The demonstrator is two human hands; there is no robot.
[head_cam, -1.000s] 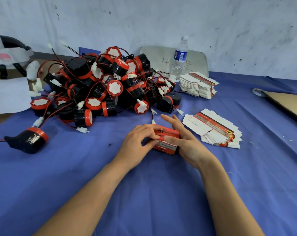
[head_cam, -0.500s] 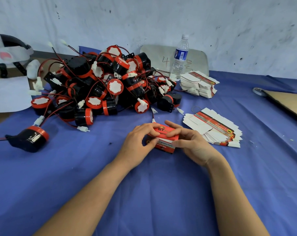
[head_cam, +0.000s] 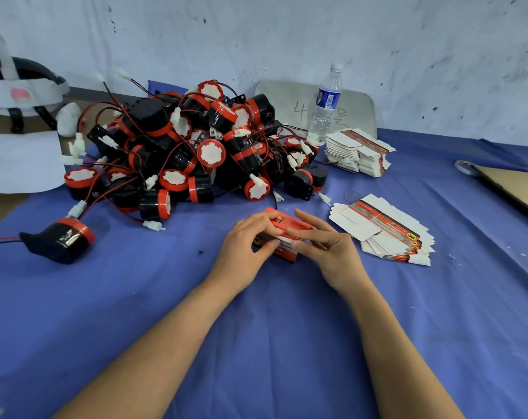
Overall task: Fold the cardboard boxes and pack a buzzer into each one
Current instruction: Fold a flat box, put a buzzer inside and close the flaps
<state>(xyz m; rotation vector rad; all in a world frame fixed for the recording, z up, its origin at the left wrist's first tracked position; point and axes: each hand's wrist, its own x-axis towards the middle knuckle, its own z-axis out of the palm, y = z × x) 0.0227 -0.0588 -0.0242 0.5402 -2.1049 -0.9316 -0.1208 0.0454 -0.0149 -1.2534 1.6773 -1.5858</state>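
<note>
You're at a small packing bench, a workshop rather than a home. The counter [head_cam: 256, 343] is draped in blue cloth, and heaped on it is a pile of buzzers [head_cam: 196, 152], dozens of the same black-and-red part with red and black wires and white plugs. Flat printed box blanks lie to your right in a near stack [head_cam: 386, 234] and a far stack [head_cam: 356, 152]. One folded red box [head_cam: 283, 225] is gripped between your left hand [head_cam: 244, 240] and right hand [head_cam: 332, 252]. Behind stands a scuffed, marked white wall [head_cam: 287, 31]. A grey board [head_cam: 287, 107] with a handwritten number leans against it, and a cardboard sheet [head_cam: 516, 186] lies at the counter's right edge.
</note>
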